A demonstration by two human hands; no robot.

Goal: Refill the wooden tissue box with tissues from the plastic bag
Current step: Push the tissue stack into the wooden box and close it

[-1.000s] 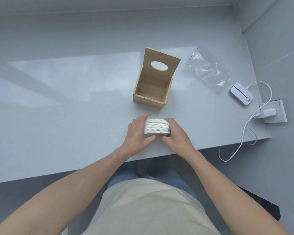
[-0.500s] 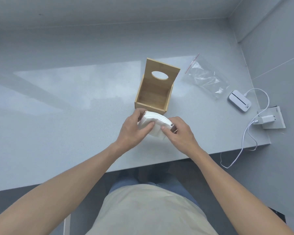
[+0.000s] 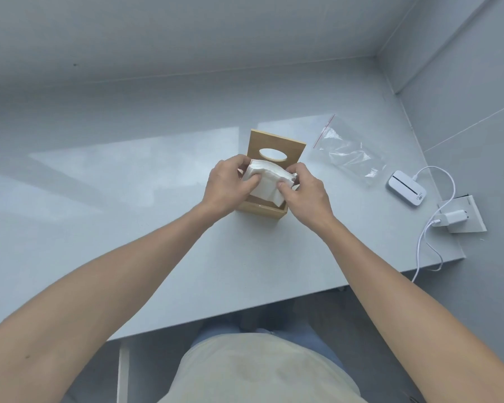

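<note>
The wooden tissue box (image 3: 261, 211) stands open on the grey table, its lid (image 3: 285, 144) with an oval hole raised upright at the back. A white stack of tissues (image 3: 266, 183) hangs tilted over the box's open top. My left hand (image 3: 229, 186) grips its left side and my right hand (image 3: 306, 193) grips its right side, thumbs on top. Much of the box's inside is hidden behind the stack and my hands. The clear plastic bag (image 3: 346, 151) with a red zip strip lies flat and empty-looking to the right of the box.
A small white device (image 3: 406, 191) with a cable lies right of the bag. A white charger (image 3: 454, 218) sits in a socket plate at the table's right edge, its cord hanging over the edge. Walls close the back and right.
Both hands lifted the tissue stack from the table's front edge and carried it away from me, to above the open box. The stack is now tilted.
</note>
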